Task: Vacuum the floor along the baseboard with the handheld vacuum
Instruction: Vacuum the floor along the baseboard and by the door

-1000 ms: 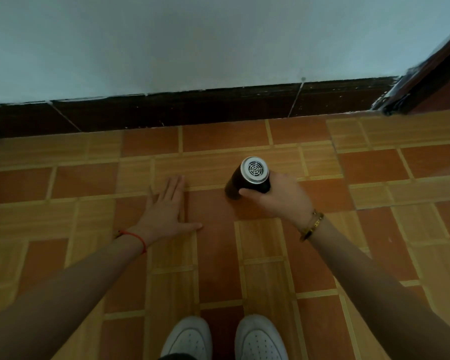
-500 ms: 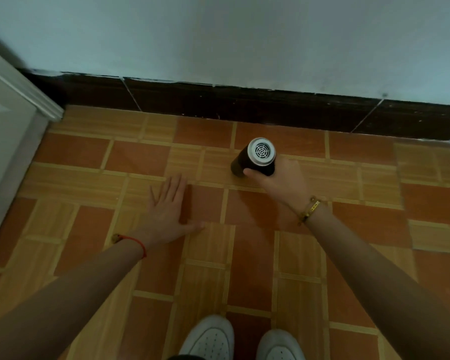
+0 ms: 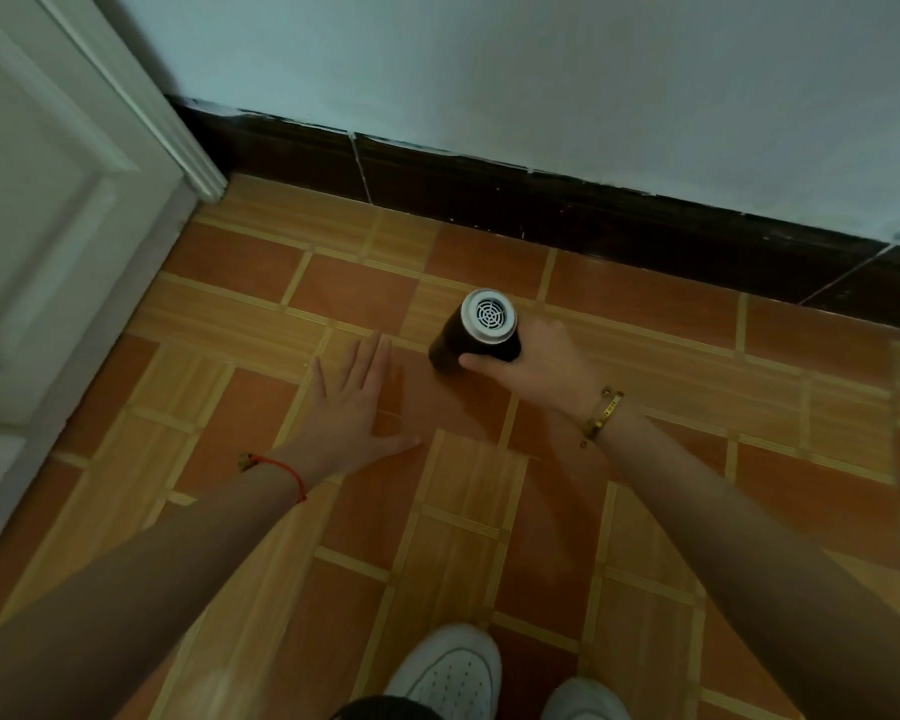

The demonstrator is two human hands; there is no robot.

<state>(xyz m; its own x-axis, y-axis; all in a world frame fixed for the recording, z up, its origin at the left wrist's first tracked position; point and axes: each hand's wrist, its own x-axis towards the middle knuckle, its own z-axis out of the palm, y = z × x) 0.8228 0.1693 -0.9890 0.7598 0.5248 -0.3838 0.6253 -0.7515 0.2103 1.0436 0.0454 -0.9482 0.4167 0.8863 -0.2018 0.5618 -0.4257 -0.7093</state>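
A black cylindrical handheld vacuum (image 3: 476,332) with a silver vented end cap points down at the tiled floor (image 3: 645,459), its nozzle end hidden below the body. My right hand (image 3: 539,368), with a gold bracelet on the wrist, is shut around its body. The dark baseboard (image 3: 567,205) runs along the foot of the pale wall, about one tile beyond the vacuum. My left hand (image 3: 357,413), with a red string on the wrist, is spread flat with its fingers apart, just left of the vacuum, and holds nothing.
A white panelled door (image 3: 48,210) with its frame stands at the left and meets the baseboard in the corner. My white shoes (image 3: 453,672) are at the bottom edge. Orange and tan tiles stretch to the right along the wall.
The view has swung left along the wall, and the white door has come into sight. The vacuum and both hands have moved left towards the corner and keep the same grip and pose.
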